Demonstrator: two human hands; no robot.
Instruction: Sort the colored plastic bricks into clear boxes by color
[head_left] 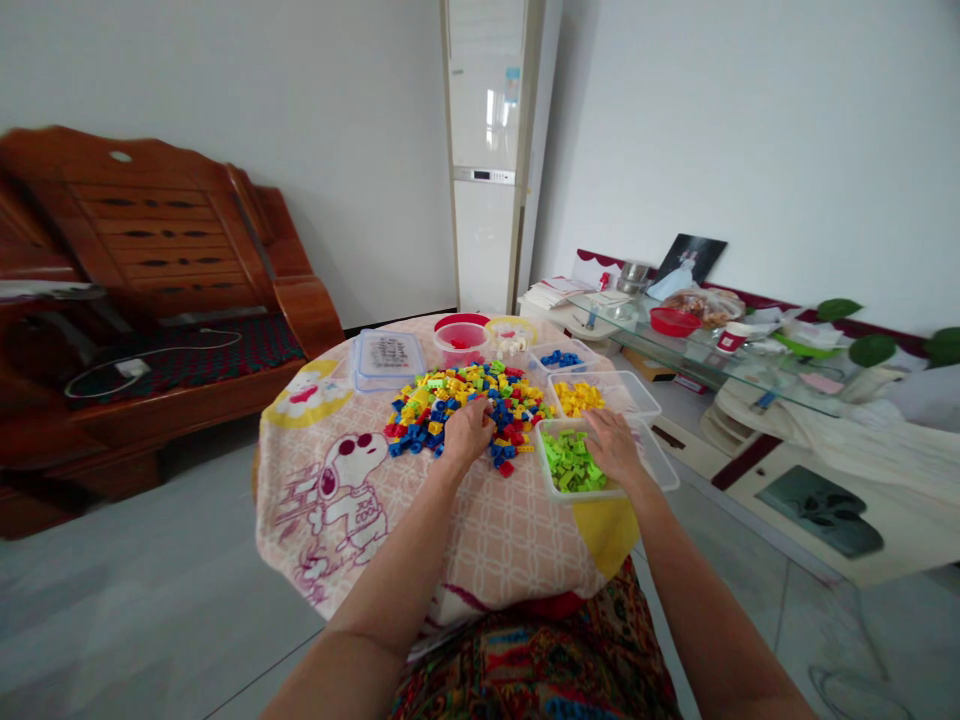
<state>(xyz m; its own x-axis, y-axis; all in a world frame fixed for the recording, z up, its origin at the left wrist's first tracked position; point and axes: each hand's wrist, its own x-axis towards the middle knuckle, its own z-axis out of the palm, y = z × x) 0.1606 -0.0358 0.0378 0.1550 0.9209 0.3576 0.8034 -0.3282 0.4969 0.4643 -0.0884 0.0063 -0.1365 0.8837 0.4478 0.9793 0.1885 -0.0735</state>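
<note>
A heap of small red, blue, yellow and green plastic bricks (457, 398) lies on a round table under a pink cartoon cloth (352, 490). My left hand (467, 430) rests on the near edge of the heap, fingers curled down into the bricks; what they hold is hidden. My right hand (613, 445) is inside a clear box of green bricks (660, 470), fingers bent over the pieces. Behind it stand a clear box of yellow bricks (634, 392) and a clear box of blue bricks (561, 358).
A red tub (460, 342), a yellow-rimmed tub (511, 334) and a clear lid (388, 358) stand at the table's far side. A wooden bench (150, 300) is at left, a white tall air-conditioner (487, 150) behind, a cluttered glass shelf (720, 345) at right.
</note>
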